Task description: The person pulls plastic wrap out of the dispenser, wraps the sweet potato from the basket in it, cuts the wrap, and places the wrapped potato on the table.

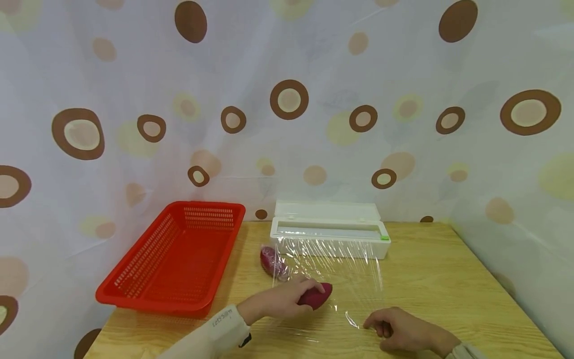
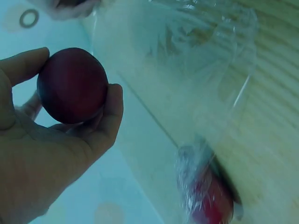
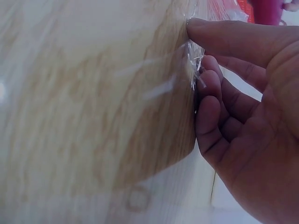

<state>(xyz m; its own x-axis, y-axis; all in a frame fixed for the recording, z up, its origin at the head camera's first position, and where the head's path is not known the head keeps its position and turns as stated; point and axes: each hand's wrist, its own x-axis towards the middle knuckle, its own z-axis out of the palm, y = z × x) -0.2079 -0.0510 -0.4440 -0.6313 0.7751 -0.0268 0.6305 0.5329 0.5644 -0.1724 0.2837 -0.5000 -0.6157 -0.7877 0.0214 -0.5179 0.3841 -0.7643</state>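
My left hand [image 1: 291,298] grips a purple-red sweet potato [image 1: 315,296] over the sheet of cling film [image 1: 329,267]. In the left wrist view its rounded end [image 2: 72,86] shows between thumb and fingers. The clear film runs from a white dispenser box [image 1: 332,248] toward me over the table. My right hand [image 1: 403,329], fingers curled, holds the film's near edge, which bunches up [image 3: 196,70] at the fingertips. A second sweet potato [image 1: 272,263], wrapped in film, lies left of the sheet.
A red plastic basket [image 1: 215,264] stands on the left of the wooden table [image 1: 439,279]. The dispenser's lid [image 1: 327,210] is raised at the back. A patterned curtain [image 1: 287,144] hangs behind and along both sides.
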